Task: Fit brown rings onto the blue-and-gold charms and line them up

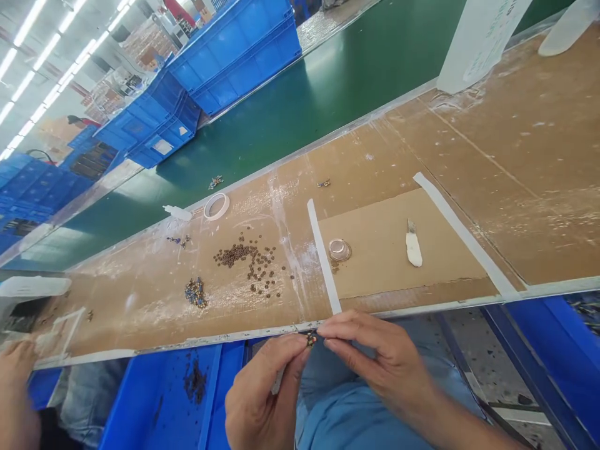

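My left hand (268, 387) pinches a small brass-and-dark part (310, 339) between thumb and forefinger, just off the table's front edge. My right hand (382, 353) comes in from the other side, its thumb and forefinger brought together right beside that part. Whatever those right fingertips grip is too small to make out. Beyond my hands, many small dark brown round pieces (237, 255) lie scattered on the table. A heap of small blue and brass parts (195, 292) sits left of them. A small shallow round dish (339, 249) rests on a taped cardboard sheet (370, 275).
A white-handled blade (413, 248) lies on the cardboard. Tape roll (216, 206) and squeeze bottle (178, 213) lie farther back. Behind runs a green belt (356, 69) with blue crates (239, 56). A blue bin (162, 394) is below the edge; another person's hand (17, 369) is far left.
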Tool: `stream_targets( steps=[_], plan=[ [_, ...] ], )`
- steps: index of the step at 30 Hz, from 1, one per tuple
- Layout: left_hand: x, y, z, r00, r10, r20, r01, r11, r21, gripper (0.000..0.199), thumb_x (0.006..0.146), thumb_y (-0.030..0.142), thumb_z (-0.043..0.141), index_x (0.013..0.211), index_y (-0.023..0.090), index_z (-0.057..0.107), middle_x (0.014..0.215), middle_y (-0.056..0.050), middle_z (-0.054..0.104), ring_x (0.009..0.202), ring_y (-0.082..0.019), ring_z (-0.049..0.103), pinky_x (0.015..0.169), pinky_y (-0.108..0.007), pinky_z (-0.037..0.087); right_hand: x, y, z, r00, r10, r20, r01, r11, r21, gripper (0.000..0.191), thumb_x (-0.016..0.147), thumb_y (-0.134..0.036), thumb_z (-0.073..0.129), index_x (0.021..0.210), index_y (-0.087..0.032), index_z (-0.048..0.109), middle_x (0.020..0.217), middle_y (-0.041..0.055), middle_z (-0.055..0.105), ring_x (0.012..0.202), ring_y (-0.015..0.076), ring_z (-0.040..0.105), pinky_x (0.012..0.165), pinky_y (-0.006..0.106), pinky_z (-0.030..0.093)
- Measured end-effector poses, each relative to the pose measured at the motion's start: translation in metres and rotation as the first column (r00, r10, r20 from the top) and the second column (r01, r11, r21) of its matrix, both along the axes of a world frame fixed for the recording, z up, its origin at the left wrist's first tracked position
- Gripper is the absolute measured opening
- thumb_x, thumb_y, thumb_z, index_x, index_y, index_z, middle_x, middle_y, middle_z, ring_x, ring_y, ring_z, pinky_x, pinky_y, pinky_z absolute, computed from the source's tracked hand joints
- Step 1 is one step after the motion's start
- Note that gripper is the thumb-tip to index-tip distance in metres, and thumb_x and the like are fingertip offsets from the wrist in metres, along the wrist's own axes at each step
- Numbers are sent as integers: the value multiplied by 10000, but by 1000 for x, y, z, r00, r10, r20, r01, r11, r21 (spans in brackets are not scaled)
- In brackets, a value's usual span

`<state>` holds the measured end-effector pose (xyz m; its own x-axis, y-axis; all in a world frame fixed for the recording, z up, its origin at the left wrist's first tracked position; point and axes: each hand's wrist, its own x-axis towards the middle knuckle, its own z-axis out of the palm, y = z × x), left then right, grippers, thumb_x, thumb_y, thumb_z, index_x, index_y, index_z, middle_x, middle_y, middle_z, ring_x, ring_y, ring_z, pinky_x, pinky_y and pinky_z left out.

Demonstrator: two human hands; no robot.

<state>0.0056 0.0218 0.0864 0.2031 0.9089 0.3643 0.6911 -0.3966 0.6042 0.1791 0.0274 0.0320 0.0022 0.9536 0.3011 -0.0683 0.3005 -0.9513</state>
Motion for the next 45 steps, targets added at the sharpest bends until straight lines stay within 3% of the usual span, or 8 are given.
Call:
stream_targets(
  steps=[6,11,17,20,23,26,30,45],
  plan=[
    [3,-2,1,998,-68,14,68,998,-3,286,813,22,689,1010,227,710,924,29,790,814,-104,748,829,-151,584,3,0,4,998,50,-40,-52,997,-48,223,892,-147,650,1017,-299,754,878,-24,743,785,107,705,729,169,561],
    [7,-5,4,996,-23,81,27,999,-47,267,803,43,709,985,238,726,903,34,791,778,-108,748,793,-153,594,5,1,7,998,69,-14,-69,997,-28,187,897,-135,636,977,-260,750,850,-16,735,761,100,697,707,161,556],
    [15,-5,7,940,168,296,-47,925,-377,99,831,149,711,862,221,772,784,1,788,691,-156,746,658,-205,624,10,-1,5,996,58,61,-63,995,82,173,912,-124,619,1007,-226,721,854,8,730,769,107,699,716,173,568],
    [18,-5,9,911,219,349,-41,891,-453,70,832,177,716,830,215,775,737,-3,779,665,-163,743,639,-213,625,11,0,4,994,30,106,-47,986,158,198,918,-111,600,1038,-218,714,878,27,730,788,111,700,731,181,574],
    [18,-6,5,932,164,324,-36,930,-366,114,827,133,710,857,227,768,796,4,790,718,-163,755,687,-216,631,11,1,4,996,23,84,-37,985,167,209,922,-125,598,1050,-235,722,892,29,738,801,121,706,740,196,581],
    [14,-8,-2,979,37,200,-9,990,-137,243,810,46,693,953,233,751,928,2,799,877,-176,762,848,-246,618,10,1,3,998,62,-22,-61,997,43,175,916,-154,624,994,-253,745,869,8,744,778,119,709,720,187,577],
    [12,-9,-7,994,-99,50,95,991,91,368,790,-60,647,1044,200,707,988,-9,790,996,-162,738,988,-265,564,9,1,4,981,106,-165,-124,987,-100,149,927,-192,621,952,-246,757,814,9,734,743,131,701,672,208,573],
    [12,-5,10,957,-235,-170,266,944,193,382,827,-29,605,1139,182,668,951,-66,789,931,-205,752,907,-399,630,14,2,5,989,110,-95,-114,993,-34,134,886,-178,675,949,-264,756,846,-3,748,780,128,709,728,207,576]
  ],
)
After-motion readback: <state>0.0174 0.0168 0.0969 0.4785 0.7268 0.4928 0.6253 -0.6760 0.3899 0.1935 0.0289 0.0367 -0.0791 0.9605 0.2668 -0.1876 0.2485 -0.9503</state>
